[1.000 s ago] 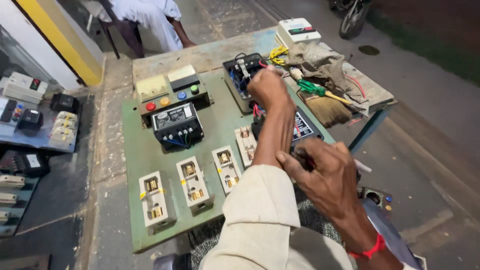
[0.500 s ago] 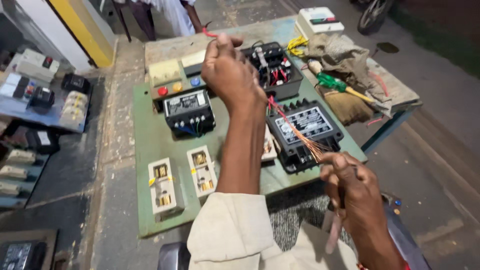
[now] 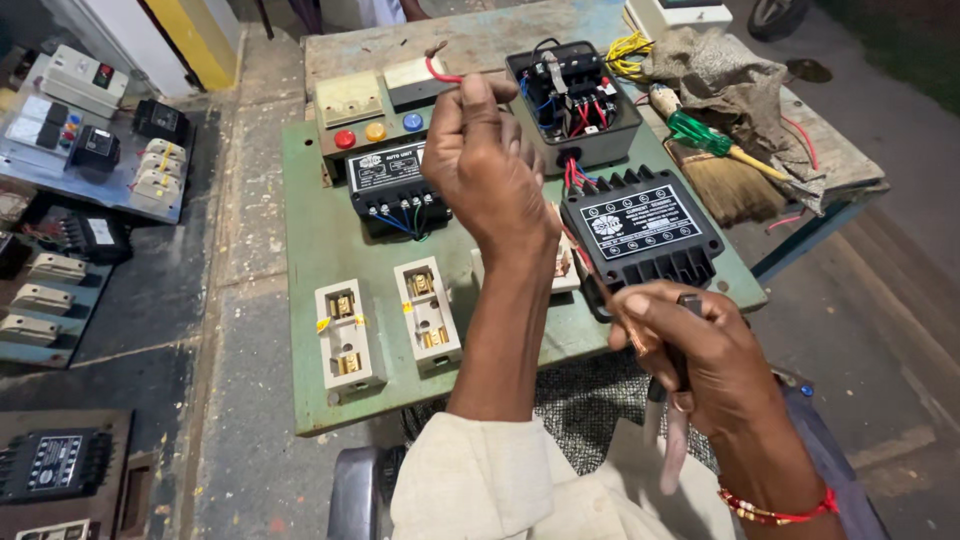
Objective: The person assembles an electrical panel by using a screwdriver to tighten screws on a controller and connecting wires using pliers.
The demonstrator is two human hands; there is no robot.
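My left hand (image 3: 490, 160) is fisted tight on the red wire (image 3: 441, 73), stretched over the green panel board (image 3: 330, 240) to my right hand (image 3: 690, 350), whose fingers pinch the stripped end against a dark tool (image 3: 684, 340) — light, springy stuff, best gripped on the insulation.

Fuse holders (image 3: 385, 325) at the panel's (image 3: 310, 250) near edge — finned unit (image 3: 640, 225) right, screwdriver (image 3: 715, 140) beyond.
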